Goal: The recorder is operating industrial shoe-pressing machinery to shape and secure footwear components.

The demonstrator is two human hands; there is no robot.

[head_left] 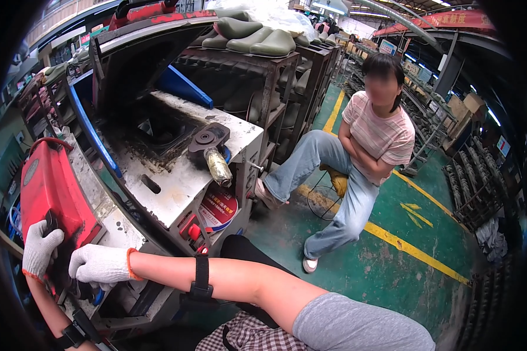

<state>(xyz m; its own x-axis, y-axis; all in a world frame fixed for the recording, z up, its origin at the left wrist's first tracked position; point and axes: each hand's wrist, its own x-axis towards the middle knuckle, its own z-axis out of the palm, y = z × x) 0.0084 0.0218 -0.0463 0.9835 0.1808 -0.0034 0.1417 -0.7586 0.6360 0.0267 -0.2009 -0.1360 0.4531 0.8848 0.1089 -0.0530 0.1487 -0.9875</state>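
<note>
Both my hands wear white knit gloves with orange cuffs and work at the far left, in front of a red machine cover (55, 190). My left hand (41, 248) is closed beside a small black part (51, 221) at the cover's lower edge; what it grips cannot be made out. Just to its right, my right hand (102, 264) has its fingers curled downward over something dark that the glove hides. Right of the cover stands a white, stained machine (175, 205) with its dark lid (140, 64) raised. A lever with a tape-wrapped handle (218, 167) sits on its top.
A person (357, 164) sits on a stool to the right, arms folded, facing the machine. Behind it, a rack (278, 82) carries olive-green boots (263, 41). More metal racks (474, 181) line the right side. Yellow lines (413, 251) mark the green floor.
</note>
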